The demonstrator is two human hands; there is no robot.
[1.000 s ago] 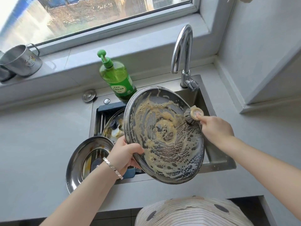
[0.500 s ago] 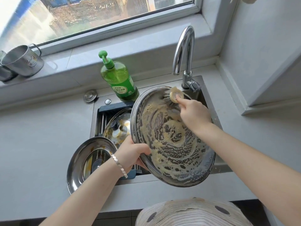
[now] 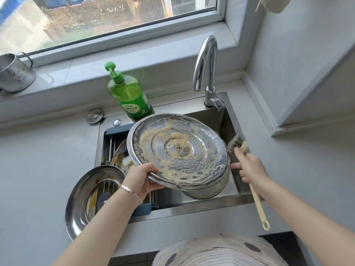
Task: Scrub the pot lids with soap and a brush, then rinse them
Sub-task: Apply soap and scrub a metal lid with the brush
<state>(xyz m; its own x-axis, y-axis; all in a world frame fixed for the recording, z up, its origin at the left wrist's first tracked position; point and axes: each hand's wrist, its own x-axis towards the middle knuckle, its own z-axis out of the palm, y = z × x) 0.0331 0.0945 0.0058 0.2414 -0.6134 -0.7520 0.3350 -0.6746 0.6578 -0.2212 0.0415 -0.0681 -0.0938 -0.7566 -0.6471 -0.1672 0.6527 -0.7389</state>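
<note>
Still gripping the big soapy lid [image 3: 178,150] over the sink [image 3: 211,201] with the left hand [image 3: 142,177], fingers [image 3: 158,186] curled under the near-left rim and thumb clamped on top. Tipped a bit flatter than half a second back, inner face up, tan foam smeared all over it. Right hand [image 3: 249,167] wrapped tight round the long-handled brush [image 3: 257,203] just behind the bristles. Was scrubbing up at the far rim by the faucet [image 3: 206,60] a moment ago; now swung off to the lid's right edge, bristles just beside the rim, pale handle sticking back toward the body. Can't tell whether the bristles actually touch the metal. Same spots as before for everything else: second steel lid [image 3: 86,194] lying partly on the desk [image 3: 38,160] and partly over the sink's left corner, glass lid [image 3: 120,158] down in the basin behind it, green soap bottle [image 3: 130,96] upright at the back rim, steel mug [image 3: 15,75] up on the windowsill [image 3: 57,73]. Bracelet [image 3: 130,191] on the left wrist.
</note>
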